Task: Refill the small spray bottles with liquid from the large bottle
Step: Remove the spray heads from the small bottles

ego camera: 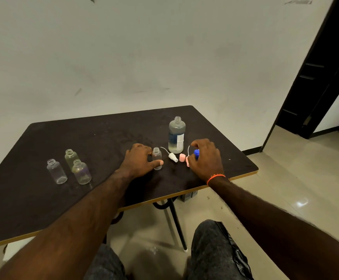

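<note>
Denim-clad knees [215, 249] front the table [43, 209] as the left hand [138, 160] pinches 1 uncapped small spray bottle [157, 158], light and tippy; right hand [205, 158] grips a blue cap [196, 153]. Behind, the large bottle [176, 135], smooth-sided, wants a mid-body grasp.

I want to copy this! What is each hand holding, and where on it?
The left hand holds a small open bottle around its body. The right hand grips a blue spray cap; exactly where on it is hidden.
</note>
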`<state>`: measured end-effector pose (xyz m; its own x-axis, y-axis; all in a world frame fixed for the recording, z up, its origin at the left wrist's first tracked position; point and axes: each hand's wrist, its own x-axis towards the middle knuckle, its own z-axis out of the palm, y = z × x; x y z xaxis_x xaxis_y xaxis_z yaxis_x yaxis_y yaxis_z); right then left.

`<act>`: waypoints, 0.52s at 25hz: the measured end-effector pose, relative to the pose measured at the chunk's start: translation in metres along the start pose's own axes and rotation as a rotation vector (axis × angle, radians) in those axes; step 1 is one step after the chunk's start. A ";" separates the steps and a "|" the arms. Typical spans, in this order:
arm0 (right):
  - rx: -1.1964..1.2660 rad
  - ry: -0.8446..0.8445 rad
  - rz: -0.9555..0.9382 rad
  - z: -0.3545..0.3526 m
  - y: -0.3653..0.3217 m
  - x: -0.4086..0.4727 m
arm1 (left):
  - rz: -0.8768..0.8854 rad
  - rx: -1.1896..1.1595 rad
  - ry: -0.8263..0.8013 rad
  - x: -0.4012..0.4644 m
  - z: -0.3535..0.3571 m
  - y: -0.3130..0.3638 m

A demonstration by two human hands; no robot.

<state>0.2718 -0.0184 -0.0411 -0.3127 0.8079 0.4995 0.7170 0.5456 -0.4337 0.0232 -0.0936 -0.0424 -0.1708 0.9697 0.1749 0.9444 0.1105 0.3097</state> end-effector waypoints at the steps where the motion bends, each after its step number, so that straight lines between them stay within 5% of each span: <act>1: 0.021 -0.021 -0.091 0.004 -0.012 -0.001 | -0.012 0.013 -0.004 -0.002 -0.005 -0.007; 7: 0.160 -0.116 -0.364 0.044 -0.086 0.002 | -0.159 0.078 0.001 -0.019 -0.037 -0.047; 13: 0.180 -0.304 -0.345 0.084 -0.128 0.014 | -0.323 0.084 -0.004 -0.031 -0.046 -0.079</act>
<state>0.1236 -0.0583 -0.0418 -0.6997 0.5870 0.4072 0.4288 0.8010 -0.4178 -0.0592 -0.1429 -0.0290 -0.4639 0.8826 0.0765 0.8616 0.4294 0.2706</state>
